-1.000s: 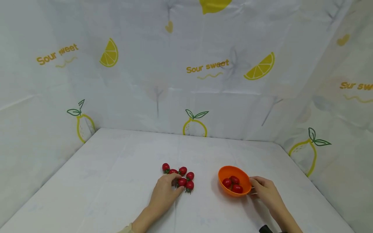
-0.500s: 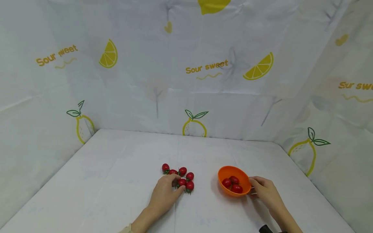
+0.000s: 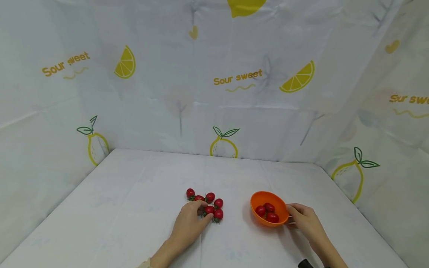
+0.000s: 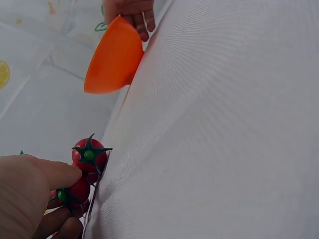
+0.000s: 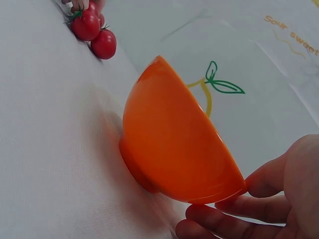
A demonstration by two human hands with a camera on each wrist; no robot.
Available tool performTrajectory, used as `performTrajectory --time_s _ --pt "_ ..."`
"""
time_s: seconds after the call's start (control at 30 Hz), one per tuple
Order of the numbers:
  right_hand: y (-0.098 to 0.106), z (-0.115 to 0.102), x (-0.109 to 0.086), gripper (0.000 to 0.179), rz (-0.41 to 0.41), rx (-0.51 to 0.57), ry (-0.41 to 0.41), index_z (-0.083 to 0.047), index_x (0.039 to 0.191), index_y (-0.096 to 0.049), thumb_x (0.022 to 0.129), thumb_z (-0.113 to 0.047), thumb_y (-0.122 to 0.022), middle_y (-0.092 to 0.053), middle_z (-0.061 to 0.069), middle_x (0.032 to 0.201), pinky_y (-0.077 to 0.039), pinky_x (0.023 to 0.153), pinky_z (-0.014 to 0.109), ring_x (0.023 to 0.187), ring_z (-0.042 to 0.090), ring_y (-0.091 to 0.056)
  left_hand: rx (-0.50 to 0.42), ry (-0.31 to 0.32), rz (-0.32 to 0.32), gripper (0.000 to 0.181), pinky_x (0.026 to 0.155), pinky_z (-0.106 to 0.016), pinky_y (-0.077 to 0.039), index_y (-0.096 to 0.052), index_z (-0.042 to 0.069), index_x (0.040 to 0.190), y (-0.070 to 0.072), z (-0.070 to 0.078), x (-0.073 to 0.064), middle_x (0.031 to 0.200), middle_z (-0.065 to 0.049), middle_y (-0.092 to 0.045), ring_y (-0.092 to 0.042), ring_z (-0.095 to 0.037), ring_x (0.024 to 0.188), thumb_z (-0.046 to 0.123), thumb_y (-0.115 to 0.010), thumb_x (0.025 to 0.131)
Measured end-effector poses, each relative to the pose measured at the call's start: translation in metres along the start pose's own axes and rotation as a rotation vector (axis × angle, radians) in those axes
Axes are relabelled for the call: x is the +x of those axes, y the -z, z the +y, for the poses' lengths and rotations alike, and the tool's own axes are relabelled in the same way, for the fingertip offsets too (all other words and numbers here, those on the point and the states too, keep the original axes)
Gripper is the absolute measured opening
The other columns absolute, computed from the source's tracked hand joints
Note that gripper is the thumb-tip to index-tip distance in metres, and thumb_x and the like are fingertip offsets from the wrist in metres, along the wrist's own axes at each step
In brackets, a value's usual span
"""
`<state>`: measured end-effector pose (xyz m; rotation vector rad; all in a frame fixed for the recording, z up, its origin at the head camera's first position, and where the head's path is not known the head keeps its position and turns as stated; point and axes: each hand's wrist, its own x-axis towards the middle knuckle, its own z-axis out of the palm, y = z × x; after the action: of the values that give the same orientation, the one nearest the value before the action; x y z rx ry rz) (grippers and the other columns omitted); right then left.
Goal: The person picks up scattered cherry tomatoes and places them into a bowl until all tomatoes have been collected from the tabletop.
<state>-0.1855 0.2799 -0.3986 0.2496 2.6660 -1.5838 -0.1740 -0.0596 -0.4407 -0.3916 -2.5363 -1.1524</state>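
My left hand reaches into a loose cluster of red cherry tomatoes, its thumb and fingers pinching one cherry tomato on the table. The left wrist view shows that tomato with its green stem end between thumb and fingers. Beside it lies another tomato, outside the grip. An orange bowl stands upright to the right, with a few tomatoes inside. The right hand pinches its rim, thumb at the edge and fingers curled under the outer wall, as the right wrist view shows on the bowl.
More cherry tomatoes lie just beyond the left hand. A white cloth covers the table. Behind it hangs a white backdrop printed with lemons. A dark strap piece shows near the right wrist.
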Motion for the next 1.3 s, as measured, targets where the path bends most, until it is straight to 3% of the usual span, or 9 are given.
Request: performTrajectory --time_s 0.67,1.3 --pt "-0.0010 0.0029 0.0036 0.039 0.006 -0.010 -0.011 0.013 0.122 -0.057 0.104 -0.021 -0.046 -0.067 0.012 0.097 -0.056 0.071 0.036 0.081 0.022 -0.064 -0.002 -0.006 0.039 0.022 0.073 -0.030 -0.051 -0.071 0.011 0.103 0.0004 0.0019 -0.0019 0.090 0.009 -0.062 -0.056 -0.012 0.082 0.020 -0.078 0.085" --pt "-0.0004 0.0039 0.0037 0.039 0.007 0.003 -0.001 0.013 0.122 -0.057 0.105 -0.020 -0.046 -0.067 0.012 0.097 -0.057 0.071 0.036 0.081 0.023 -0.065 -0.065 0.013 0.137 0.023 0.075 -0.031 -0.051 -0.070 0.012 0.104 0.0013 0.0061 0.0006 0.096 0.008 -0.065 -0.059 -0.013 0.086 0.021 -0.080 0.085"
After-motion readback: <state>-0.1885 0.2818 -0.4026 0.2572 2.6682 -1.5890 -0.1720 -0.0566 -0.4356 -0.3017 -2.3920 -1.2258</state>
